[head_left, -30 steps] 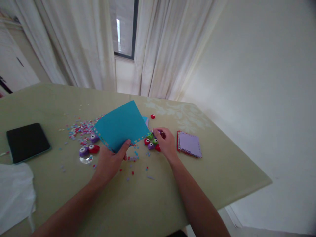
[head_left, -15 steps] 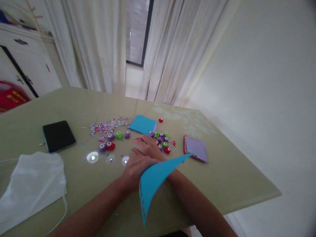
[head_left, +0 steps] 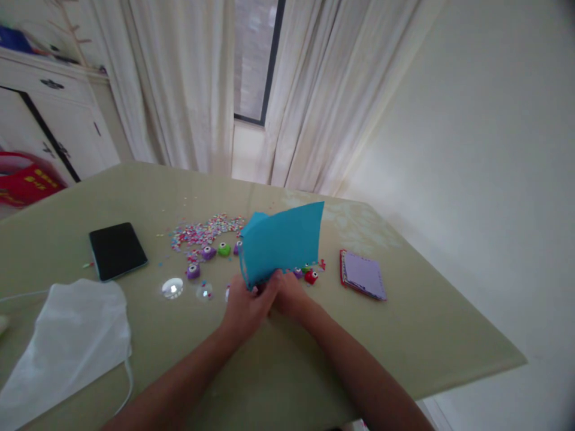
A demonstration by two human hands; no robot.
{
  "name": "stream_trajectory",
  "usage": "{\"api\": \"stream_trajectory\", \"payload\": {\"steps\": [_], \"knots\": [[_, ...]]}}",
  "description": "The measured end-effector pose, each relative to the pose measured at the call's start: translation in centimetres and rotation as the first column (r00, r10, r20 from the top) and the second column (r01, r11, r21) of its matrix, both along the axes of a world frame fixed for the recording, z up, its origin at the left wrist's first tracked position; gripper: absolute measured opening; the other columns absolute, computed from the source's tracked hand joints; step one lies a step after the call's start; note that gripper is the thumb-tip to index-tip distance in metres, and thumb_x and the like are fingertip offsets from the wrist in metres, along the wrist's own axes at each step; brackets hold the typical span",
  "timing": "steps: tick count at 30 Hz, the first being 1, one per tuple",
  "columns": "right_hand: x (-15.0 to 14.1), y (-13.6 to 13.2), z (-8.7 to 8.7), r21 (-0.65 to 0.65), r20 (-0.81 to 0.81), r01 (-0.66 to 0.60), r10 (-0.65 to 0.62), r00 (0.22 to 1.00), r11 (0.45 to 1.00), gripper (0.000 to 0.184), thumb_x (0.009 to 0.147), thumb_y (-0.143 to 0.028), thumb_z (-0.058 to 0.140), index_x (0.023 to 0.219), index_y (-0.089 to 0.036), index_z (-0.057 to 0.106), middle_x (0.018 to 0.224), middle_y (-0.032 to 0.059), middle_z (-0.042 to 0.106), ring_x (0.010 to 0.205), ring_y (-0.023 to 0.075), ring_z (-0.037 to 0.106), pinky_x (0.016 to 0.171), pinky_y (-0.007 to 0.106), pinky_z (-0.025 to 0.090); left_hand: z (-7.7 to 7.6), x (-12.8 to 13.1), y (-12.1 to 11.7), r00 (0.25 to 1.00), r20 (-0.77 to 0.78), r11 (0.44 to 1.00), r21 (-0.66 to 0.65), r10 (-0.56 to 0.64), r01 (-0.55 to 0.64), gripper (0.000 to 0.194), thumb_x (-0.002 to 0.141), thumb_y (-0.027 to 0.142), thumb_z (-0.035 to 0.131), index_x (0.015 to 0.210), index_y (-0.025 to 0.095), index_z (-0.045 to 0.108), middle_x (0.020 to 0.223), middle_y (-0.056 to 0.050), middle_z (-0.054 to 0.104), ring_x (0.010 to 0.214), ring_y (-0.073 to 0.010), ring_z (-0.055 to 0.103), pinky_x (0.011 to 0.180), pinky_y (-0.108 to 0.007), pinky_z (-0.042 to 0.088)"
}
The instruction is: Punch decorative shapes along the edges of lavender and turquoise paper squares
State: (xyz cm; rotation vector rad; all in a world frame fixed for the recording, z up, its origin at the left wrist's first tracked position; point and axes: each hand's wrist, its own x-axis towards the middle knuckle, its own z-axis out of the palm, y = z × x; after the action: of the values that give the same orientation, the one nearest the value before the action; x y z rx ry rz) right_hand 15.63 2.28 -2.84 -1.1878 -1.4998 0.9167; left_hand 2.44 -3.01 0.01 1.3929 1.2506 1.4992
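Observation:
A curved blue craft sheet [head_left: 283, 242] stands upright over the table, its left edge looking double. My left hand [head_left: 245, 305] is closed on its lower edge, the thumb pressed across. Close against it, my right hand [head_left: 293, 294] meets the bottom of the sheet; its fingers are hidden behind the left thumb and the sheet. Partly covered behind lies another blue sheet [head_left: 254, 222]. One-eyed toy pieces lie to both sides, among them a green one [head_left: 223, 249], a purple one [head_left: 193, 271] and a red one [head_left: 311, 276].
Colourful confetti bits [head_left: 204, 232] spread behind the toys. Clear domes [head_left: 172, 288] lie in front of them. At left are a black tablet-like device [head_left: 117, 251] and a white mask [head_left: 74, 335]. A stack of purple and other sheets [head_left: 363, 275] sits at right.
The blue sheet has swung from over my forearms to upright in front of my hands. My right hand has drawn back from the toys. A red toy at left is gone from its spot.

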Motion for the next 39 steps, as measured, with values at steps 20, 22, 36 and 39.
{"api": "stream_trajectory", "payload": {"steps": [20, 22, 36, 39], "knots": [[2.4, -0.5, 2.8, -0.252, -0.600, 0.033, -0.183, 0.779, 0.967, 0.040, 0.080, -0.053, 0.085, 0.106, -0.028, 0.067, 0.084, -0.0012, 0.069, 0.072, 0.0171, 0.064, 0.063, 0.029, 0.051, -0.2, -1.7, 3.0, 0.991, 0.125, 0.971, -0.227, -0.050, 0.077, 0.040, 0.082, 0.058, 0.083, 0.086, 0.020, 0.068, 0.064, -0.001, 0.072, 0.055, -0.0186, 0.067, 0.055, -0.029, 0.054], [2.5, -0.4, 2.7, -0.248, -0.582, 0.076, -0.212, 0.785, 0.966, 0.037, 0.084, -0.053, 0.082, 0.107, -0.029, 0.067, 0.092, 0.0007, 0.072, 0.078, 0.0185, 0.066, 0.067, 0.030, 0.054, -0.1, -1.5, 2.8, 0.990, 0.090, 0.955, -0.269, -0.106, 0.126, 0.041, 0.079, 0.058, 0.085, 0.081, 0.019, 0.072, 0.067, -0.006, 0.077, 0.056, -0.0206, 0.070, 0.056, -0.031, 0.056], [3.2, -0.7, 3.7, -0.214, -0.509, -0.125, -0.001, 0.861, 0.969, 0.051, 0.080, -0.047, 0.091, 0.127, -0.029, 0.081, 0.105, 0.0040, 0.081, 0.082, 0.0185, 0.074, 0.074, 0.033, 0.059, -0.8, -2.3, 3.6, 0.980, 0.191, 0.966, -0.257, 0.047, 0.004, 0.043, 0.073, 0.052, 0.093, 0.089, 0.014, 0.081, 0.085, -0.011, 0.085, 0.075, -0.0238, 0.079, 0.071, -0.032, 0.063], [3.1, -1.0, 4.1, -0.209, -0.446, -0.150, 0.042, 0.894, 0.966, 0.048, 0.075, -0.040, 0.097, 0.119, -0.027, 0.083, 0.100, 0.0036, 0.081, 0.082, 0.0176, 0.071, 0.077, 0.032, 0.059, -0.8, -2.3, 3.6, 0.971, 0.227, 0.963, -0.268, 0.079, -0.015, 0.041, 0.076, 0.053, 0.090, 0.088, 0.014, 0.081, 0.078, -0.010, 0.084, 0.068, -0.0224, 0.077, 0.066, -0.031, 0.062]]}}
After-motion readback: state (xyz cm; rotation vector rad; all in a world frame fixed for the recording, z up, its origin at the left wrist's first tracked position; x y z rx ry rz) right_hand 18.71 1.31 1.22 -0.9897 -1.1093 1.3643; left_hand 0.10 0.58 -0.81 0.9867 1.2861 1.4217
